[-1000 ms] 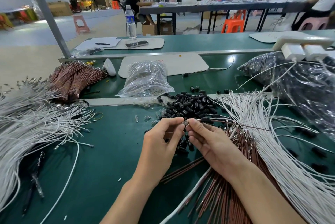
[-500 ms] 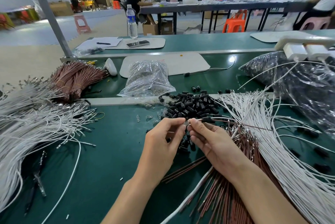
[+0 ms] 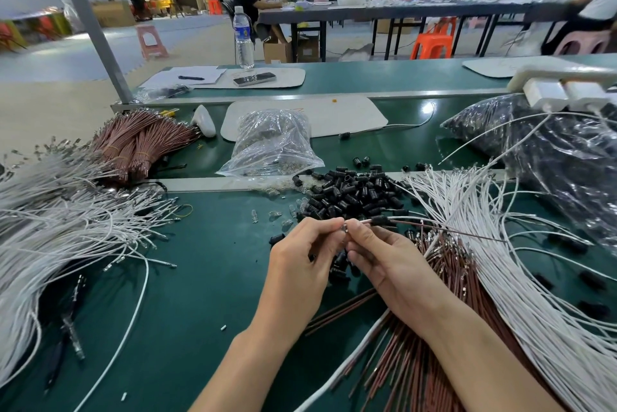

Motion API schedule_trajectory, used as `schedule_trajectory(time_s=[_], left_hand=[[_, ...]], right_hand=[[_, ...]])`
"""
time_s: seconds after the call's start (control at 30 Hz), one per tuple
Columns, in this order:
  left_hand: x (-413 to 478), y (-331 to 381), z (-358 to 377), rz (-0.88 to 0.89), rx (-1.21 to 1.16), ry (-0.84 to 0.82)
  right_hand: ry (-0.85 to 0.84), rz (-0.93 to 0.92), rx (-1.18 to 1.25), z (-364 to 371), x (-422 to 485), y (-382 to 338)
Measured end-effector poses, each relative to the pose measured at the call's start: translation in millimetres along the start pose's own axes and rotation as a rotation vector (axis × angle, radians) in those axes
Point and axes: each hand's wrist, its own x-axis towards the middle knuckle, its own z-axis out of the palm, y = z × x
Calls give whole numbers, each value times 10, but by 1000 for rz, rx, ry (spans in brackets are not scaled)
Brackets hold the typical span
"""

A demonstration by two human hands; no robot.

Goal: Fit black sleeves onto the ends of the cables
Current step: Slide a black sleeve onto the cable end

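The left hand [image 3: 300, 258] and right hand [image 3: 394, 264] met fingertip to fingertip, both pinching the end of a thin brown cable [image 3: 450, 230]. A short black plastic sleeve [image 3: 380, 220] sat threaded just beyond the right fingertips, lengthwise along the wire.

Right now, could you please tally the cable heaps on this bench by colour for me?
White cable heaps: 2, left heap and right heap.
Brown cable heaps: 2, far-left bundles and near-right heap.
Total: 4.
Not counted: the cable pinched between left hand and right hand.
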Motion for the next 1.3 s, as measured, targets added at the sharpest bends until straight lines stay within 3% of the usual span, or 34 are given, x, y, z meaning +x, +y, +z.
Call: schedule_trajectory(time_s=[0.67,1.0,1.3], left_hand=[[24,-3,-61,89,181,8],[15,-75,5,-26,21,55],[98,-86,8,-9,88,-12]], right_hand=[[-49,5,-54,-44,27,11],[-11,-6,9,-50,56,53],[14,-26,-33,-30,83,46]])
